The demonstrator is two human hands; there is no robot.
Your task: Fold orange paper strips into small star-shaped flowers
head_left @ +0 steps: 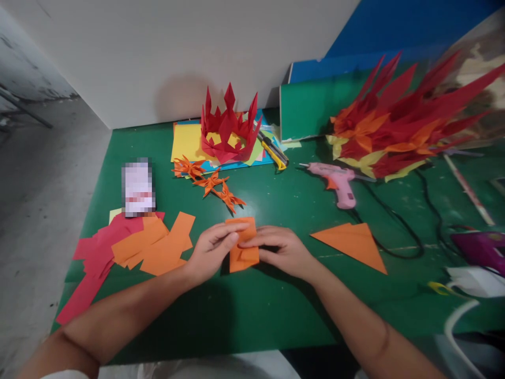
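Between my two hands is an orange sheet of paper (243,260), held just over the green table. My left hand (211,246) grips its left side, thumb and fingers on the paper. From the right, my right hand (282,247) pinches the same sheet, fingertips near its middle; whether it is creased there I cannot tell. Left of my hands lie loose orange paper strips (158,252) and red paper strips (97,242), overlapping. A folded orange paper triangle (353,243) rests to the right. Beyond the held sheet sit several folded orange paper flowers (213,181).
A red paper crown (231,142) stands at the back on coloured sheets, beside a yellow utility knife (274,150). A pink glue gun (335,179) with a black cord lies right of centre. A large red-and-orange paper piece (410,116) occupies the back right. A blurred phone-like object (138,187) lies left.
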